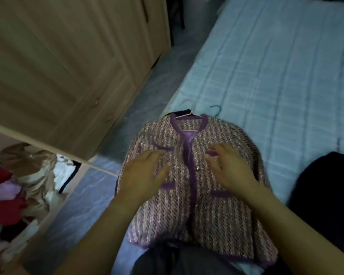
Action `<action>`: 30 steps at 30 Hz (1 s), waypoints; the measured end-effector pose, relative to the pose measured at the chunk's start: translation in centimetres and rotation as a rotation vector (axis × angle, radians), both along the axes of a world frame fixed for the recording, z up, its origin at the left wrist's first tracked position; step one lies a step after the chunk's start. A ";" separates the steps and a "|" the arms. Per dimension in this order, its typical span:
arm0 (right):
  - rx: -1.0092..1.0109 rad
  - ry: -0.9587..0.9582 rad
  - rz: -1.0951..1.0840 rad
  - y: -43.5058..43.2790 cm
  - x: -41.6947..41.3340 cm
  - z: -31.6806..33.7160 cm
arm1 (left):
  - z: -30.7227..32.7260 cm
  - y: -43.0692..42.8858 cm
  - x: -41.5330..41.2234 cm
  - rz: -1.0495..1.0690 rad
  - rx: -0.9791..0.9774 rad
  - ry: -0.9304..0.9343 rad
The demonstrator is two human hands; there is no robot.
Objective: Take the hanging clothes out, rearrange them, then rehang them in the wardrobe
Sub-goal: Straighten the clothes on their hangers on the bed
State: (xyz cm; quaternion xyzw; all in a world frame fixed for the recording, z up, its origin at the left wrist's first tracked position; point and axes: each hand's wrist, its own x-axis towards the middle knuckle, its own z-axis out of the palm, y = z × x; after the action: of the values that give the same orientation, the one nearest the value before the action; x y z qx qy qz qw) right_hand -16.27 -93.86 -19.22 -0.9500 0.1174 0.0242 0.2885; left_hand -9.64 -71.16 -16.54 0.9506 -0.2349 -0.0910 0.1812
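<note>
A coarse, glinting pink-and-purple woven tweed jacket (203, 195) lies at the corner of a matt, quilted pale-blue cloth bed (276, 76); matt light-wood-grain wardrobe door (68, 66).

Purple-trimmed pink tweed jacket (197, 181) lies face-up, collar at twelve o'clock, on white plastic hanger (189, 114).

Your left hand (147, 173) is showing motion-blurred, its fingertips smeared. The jacket (197, 185) is hiding most of the white hanger (191, 114) and the green hanger (216, 110). The frame's edge is cutting off the dark garment (326, 195) and the wardrobe's clothes (14, 185).
</note>
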 end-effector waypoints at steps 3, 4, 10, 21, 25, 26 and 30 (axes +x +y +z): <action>-0.032 0.044 0.007 -2.3 4.2 -1.3 | -0.9 -2.0 6.3 0.030 -0.070 0.064; -0.052 0.063 0.021 -3.1 5.5 -2.0 | -1.4 -2.6 8.4 0.022 -0.063 0.086; -0.246 0.212 0.209 -7.1 13.8 -7.7 | -7.7 -7.1 19.6 -0.151 0.080 0.180; -0.051 0.461 0.026 -15.5 24.7 -20.5 | -24.5 -11.0 31.2 -0.116 0.305 0.361; 0.093 0.508 -0.033 -16.8 25.6 -24.1 | -27.3 -11.2 30.4 -0.094 0.404 0.343; 0.114 0.515 -0.020 -16.7 25.6 -24.7 | -27.6 -11.3 30.5 -0.088 0.420 0.330; 0.104 0.442 -0.036 -16.5 24.6 -24.9 | -27.2 -11.5 30.6 -0.089 0.368 0.399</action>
State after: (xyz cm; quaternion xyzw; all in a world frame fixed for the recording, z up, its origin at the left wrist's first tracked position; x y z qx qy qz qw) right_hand 8.33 -110.37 -44.09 -0.9032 0.1931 0.2325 0.3048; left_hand 21.01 -82.65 -43.74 0.9196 -0.2156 -0.3254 0.0437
